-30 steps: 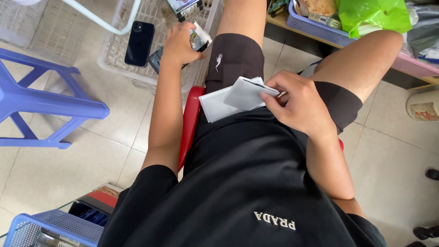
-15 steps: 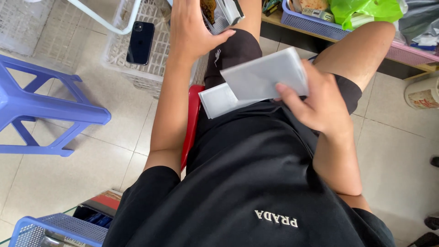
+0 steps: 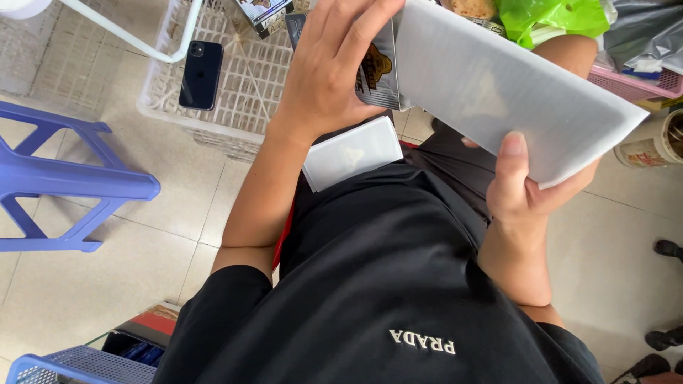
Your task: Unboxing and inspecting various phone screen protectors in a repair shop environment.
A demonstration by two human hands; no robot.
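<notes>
Both hands are up in front of the chest. Left hand [image 3: 334, 71] closes its fingers round a small printed card pack [image 3: 377, 71], holding it at the mouth of a white foam pouch [image 3: 498, 92]. Right hand [image 3: 526, 192] pinches the pouch's near edge, thumb on top, fingers hidden beneath. My guess is the pouch is light, soft and bendy, so it wants a grip close to the open end to keep from flopping; the pack looks stiff and glossy, perhaps slippery, best held by its long edges. More white pouches [image 3: 352, 153] lie on the lap, just below the left wrist. Far left, a dark phone [image 3: 200, 73] rests in a white basket [image 3: 171, 107]; a blue stool [image 3: 71, 181] stands left.
</notes>
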